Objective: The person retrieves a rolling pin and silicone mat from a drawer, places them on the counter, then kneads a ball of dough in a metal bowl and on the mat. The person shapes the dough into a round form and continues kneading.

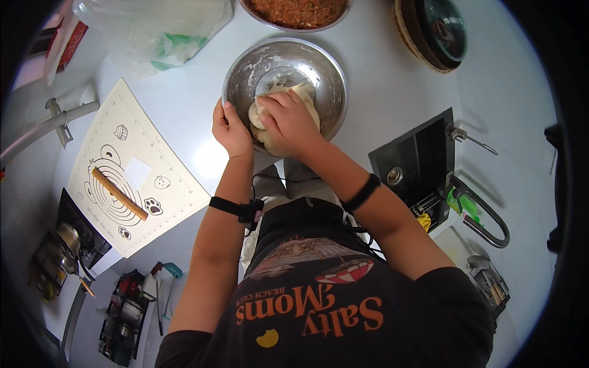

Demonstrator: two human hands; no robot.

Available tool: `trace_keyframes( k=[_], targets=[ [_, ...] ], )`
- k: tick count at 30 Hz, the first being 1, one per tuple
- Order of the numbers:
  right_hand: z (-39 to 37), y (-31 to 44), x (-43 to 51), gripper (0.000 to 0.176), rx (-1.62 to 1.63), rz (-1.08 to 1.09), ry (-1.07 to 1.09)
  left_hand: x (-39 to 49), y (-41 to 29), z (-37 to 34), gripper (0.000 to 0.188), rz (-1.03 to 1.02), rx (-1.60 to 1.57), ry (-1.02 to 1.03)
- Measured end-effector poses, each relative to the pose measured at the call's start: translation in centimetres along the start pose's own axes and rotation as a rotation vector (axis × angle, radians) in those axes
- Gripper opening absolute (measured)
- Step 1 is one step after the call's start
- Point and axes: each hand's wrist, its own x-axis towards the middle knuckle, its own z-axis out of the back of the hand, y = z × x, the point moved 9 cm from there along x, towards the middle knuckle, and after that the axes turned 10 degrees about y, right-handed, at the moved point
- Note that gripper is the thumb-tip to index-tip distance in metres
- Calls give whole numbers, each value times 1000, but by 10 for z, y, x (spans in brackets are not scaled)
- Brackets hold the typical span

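Observation:
A round stainless steel bowl (pixel 332 85) stands on the white counter in front of me, its inner wall smeared with dough residue. Inside it lies a lump of pale, sticky dough (pixel 309 99), ragged along its far edge. My right hand (pixel 287 119) is pressed into the dough, fingers curled around part of it. My left hand (pixel 233 131) grips the bowl's left rim, with the thumb on top. The palm side of the right hand and the dough beneath it are hidden.
Beyond the bowl is another metal bowl of reddish filling (pixel 294 11). On the left, a wooden rolling pin (pixel 119 193) rests on a printed pastry mat (pixel 152 138). A plastic bag (pixel 152 27) stands behind. To the right are a black sink (pixel 414 152) and a glass-lidded pot (pixel 428 32).

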Motion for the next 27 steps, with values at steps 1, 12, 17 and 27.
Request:
trace_keyframes(
  k=[1, 12, 17, 27],
  targets=[
    [7, -1, -12, 32, 11, -83, 15, -1, -3, -1, 32, -26, 2, 25],
    [-17, -154, -56, 47, 464, -891, -44, -3, -4, 6, 34, -23, 7, 19],
    [-44, -133, -20, 45, 593, -892, 201, -2, -10, 2, 34, -67, 92, 14],
    [-3, -35, -27, 36, 317, -31, 239, -8, 3, 11, 32, 34, -103, 13]
  ],
)
